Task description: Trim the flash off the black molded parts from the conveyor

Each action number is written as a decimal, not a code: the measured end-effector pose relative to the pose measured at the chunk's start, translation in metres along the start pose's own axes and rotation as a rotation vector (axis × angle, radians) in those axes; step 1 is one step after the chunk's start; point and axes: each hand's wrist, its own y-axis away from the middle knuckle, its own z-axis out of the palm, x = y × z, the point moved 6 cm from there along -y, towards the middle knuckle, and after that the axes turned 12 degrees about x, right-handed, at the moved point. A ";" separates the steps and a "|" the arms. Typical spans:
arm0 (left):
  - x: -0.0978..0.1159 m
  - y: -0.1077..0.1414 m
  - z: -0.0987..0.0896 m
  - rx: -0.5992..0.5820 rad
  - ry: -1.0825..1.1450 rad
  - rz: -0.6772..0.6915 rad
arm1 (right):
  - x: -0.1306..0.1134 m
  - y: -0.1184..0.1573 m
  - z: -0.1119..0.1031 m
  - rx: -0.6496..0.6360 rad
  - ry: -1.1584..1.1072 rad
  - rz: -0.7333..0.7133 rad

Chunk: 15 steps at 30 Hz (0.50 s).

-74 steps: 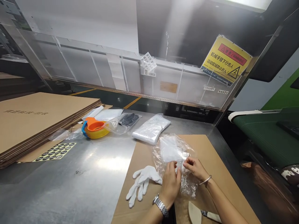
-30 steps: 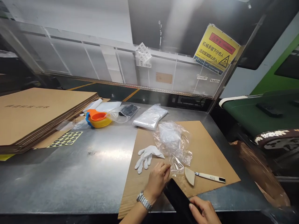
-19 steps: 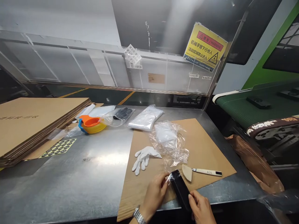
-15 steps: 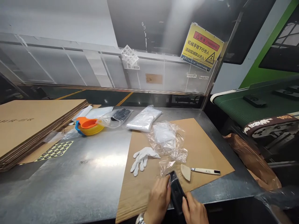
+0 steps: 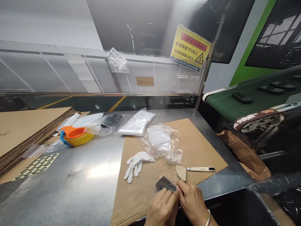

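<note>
Both my hands are at the front edge of the table, over a brown cardboard sheet (image 5: pixel 199 147). Between them is a black rectangular piece (image 5: pixel 165 183), with what looks like a clear plastic bag around it. My left hand (image 5: pixel 162 203) has its fingers curled over the near side of the piece. Close beside it, my right hand (image 5: pixel 191 198) pinches at the right end, fingertips almost touching the left ones. Just beyond lies a brush (image 5: pixel 199 169) marked A26, its pale head near my right hand. A white glove (image 5: pixel 137 164) rests farther left.
Behind the glove are crumpled clear bags (image 5: pixel 161 141) and a stack of flat plastic bags (image 5: pixel 136 122). Orange and yellow tape rolls (image 5: pixel 81 138), a sticker sheet (image 5: pixel 35 167) and stacked cardboard (image 5: pixel 30 125) occupy the left. A green conveyor (image 5: pixel 223 105) carries several black pieces at right.
My view has swung right, so the scene sits farther left. My hands have come together, and the black piece has turned from pointing away to lying slanted, its near part now covered by my fingers.
</note>
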 end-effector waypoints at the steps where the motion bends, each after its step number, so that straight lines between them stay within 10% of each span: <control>1: -0.002 -0.008 -0.004 -0.011 0.025 -0.039 | -0.006 -0.006 -0.007 -0.023 -0.009 -0.021; 5: -0.014 -0.044 -0.014 -0.114 0.154 -0.248 | -0.017 -0.031 -0.040 -0.095 -0.076 -0.089; 10: 0.000 -0.085 -0.009 -0.160 0.137 -0.150 | -0.007 -0.032 -0.087 -0.132 -0.228 -0.086; 12: 0.012 -0.098 -0.003 -0.122 0.145 -0.102 | 0.010 -0.020 -0.094 -0.136 -0.555 0.098; 15: 0.035 -0.112 0.005 0.004 0.271 -0.027 | 0.054 0.012 -0.092 0.189 -1.076 0.587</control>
